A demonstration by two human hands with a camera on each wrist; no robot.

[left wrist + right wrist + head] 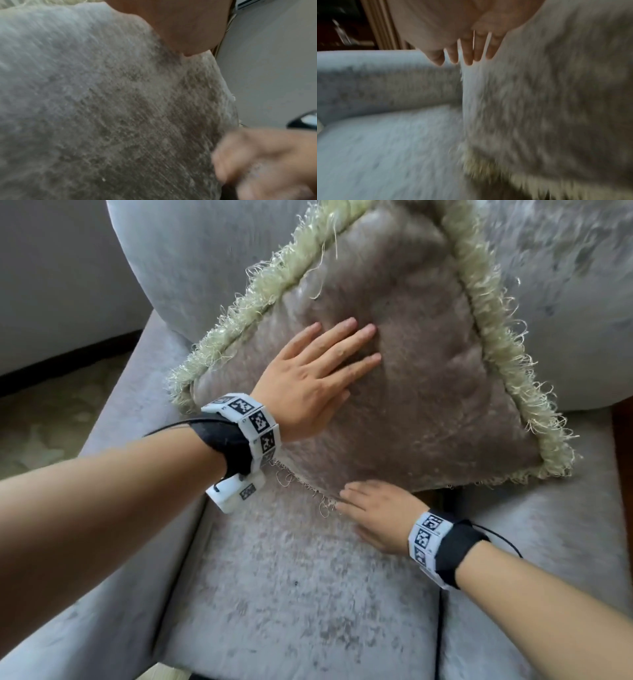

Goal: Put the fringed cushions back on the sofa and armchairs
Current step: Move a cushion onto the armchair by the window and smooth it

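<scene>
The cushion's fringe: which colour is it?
Pale yellowish green fringe around the taupe cushion; head view shows it best.

Taupe fringed cushion with pale green fringe, propped corner-down against the grey armchair backrest.

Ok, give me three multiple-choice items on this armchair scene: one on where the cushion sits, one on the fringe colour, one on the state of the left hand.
1. Where is the fringed cushion?
A. On the floor
B. On the armchair seat, leaning on the backrest
C. Held in the air

2. What colour is its fringe?
A. Pale yellow-green
B. Red
C. Black

3. How is the left hand?
A. Clenched in a fist
B. Pinching the fringe
C. Flat, fingers straight on the cushion face

Answers: 1 B, the head view shows its lower edge on the seat and its top against the backrest. 2 A, the trim reads pale yellow-green all round. 3 C, the fingers lie spread on the fabric.
</scene>
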